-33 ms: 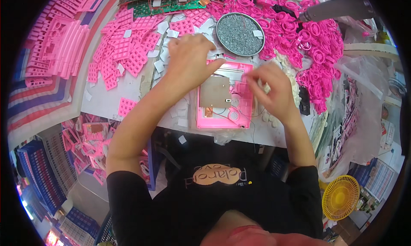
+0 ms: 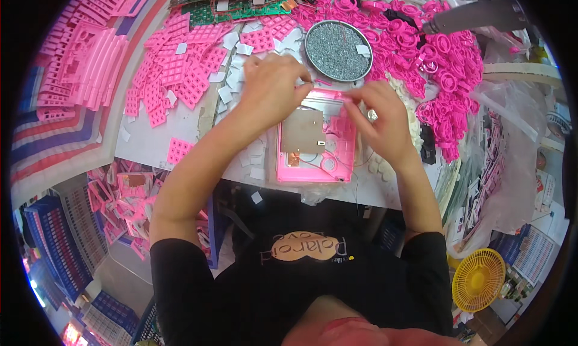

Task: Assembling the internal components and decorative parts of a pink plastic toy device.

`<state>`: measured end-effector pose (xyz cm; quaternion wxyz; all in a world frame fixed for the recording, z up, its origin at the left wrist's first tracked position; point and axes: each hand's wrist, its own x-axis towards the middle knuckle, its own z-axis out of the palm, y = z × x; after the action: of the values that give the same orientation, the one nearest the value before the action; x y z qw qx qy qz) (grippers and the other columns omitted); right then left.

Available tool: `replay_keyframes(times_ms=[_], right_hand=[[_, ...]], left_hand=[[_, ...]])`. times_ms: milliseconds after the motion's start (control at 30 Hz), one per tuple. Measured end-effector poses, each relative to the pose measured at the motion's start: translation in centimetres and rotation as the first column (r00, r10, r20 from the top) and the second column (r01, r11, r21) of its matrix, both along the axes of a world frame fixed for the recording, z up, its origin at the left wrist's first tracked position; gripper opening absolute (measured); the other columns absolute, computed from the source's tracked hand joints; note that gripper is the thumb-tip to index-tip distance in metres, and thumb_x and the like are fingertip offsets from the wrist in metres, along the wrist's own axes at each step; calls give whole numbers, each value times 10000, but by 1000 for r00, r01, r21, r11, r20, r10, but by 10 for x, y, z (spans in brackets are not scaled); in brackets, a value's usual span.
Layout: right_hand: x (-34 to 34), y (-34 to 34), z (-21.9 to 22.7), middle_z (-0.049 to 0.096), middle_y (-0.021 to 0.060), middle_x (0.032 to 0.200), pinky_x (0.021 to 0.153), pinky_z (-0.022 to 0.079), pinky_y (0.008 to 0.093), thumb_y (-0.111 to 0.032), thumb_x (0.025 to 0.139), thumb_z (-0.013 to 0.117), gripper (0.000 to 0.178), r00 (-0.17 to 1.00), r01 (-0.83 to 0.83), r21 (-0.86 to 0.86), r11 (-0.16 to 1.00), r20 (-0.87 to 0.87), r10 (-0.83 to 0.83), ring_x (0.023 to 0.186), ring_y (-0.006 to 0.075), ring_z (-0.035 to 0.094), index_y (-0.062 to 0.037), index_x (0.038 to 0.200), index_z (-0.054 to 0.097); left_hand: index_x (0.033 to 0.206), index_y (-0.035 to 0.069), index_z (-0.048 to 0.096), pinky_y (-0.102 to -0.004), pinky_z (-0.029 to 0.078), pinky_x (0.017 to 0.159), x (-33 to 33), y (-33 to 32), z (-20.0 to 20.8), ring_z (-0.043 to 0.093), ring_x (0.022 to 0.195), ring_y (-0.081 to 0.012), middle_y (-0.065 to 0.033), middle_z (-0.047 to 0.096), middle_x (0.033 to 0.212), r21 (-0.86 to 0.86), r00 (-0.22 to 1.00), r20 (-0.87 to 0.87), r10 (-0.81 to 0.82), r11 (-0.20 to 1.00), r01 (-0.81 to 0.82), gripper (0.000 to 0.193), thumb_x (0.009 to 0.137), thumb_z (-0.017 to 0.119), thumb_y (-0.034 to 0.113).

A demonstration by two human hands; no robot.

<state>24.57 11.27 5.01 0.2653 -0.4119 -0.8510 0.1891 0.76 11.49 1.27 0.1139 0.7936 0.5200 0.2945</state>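
Note:
A shallow pink plastic case lies in front of me on the table. Inside it are a beige plate, a silvery strip near the far edge, a small copper-coloured square and thin wires. My left hand is at the far left corner, thumb and forefinger drawn close together by the rim. My right hand is at the far right corner, its fingertips pinched at the edge. Whatever either hand's fingertips hold is too small or hidden to make out.
Beyond the case stands a round dish of small grey metal pieces. Pink rings heap at right under a dark power tool. Pink button sheets and white paper pieces lie left; green circuit boards lie at the back.
My left thumb and forefinger have come closer together at the case's far edge. My right hand has shifted slightly up toward the far right corner.

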Motion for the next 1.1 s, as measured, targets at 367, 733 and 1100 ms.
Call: replay_keyframes(times_ms=[367, 733, 1100], right_hand=[[-31, -17, -15, 682, 99, 962, 650, 508, 337, -116, 836, 741, 350, 965, 35, -283, 958, -239, -106, 710, 211, 615, -37, 1174, 696], [-2, -24, -4, 650, 17, 962, 628, 440, 225, -52, 871, 706, 384, 969, -63, -437, 897, -244, -51, 761, 65, 570, -42, 1254, 673], [134, 118, -24, 702, 138, 1019, 845, 497, 444, -67, 844, 685, 288, 896, 313, 244, 918, 245, -371, 971, 349, 631, -64, 1131, 712]], left_hand=[[896, 119, 680, -428, 326, 917, 8, -20, -11, 629, 871, -217, -9, 685, 873, 59, 981, 195, -7, 998, -5, 83, 836, 737, 119], [933, 130, 665, -439, 312, 962, 6, -29, -13, 634, 922, -208, 0, 679, 899, 164, 984, 160, -76, 985, 50, 143, 819, 735, 79], [932, 109, 656, -444, 349, 928, 15, -44, -25, 621, 883, -246, -32, 667, 879, 131, 971, 233, -59, 991, 29, 150, 809, 728, 63]])
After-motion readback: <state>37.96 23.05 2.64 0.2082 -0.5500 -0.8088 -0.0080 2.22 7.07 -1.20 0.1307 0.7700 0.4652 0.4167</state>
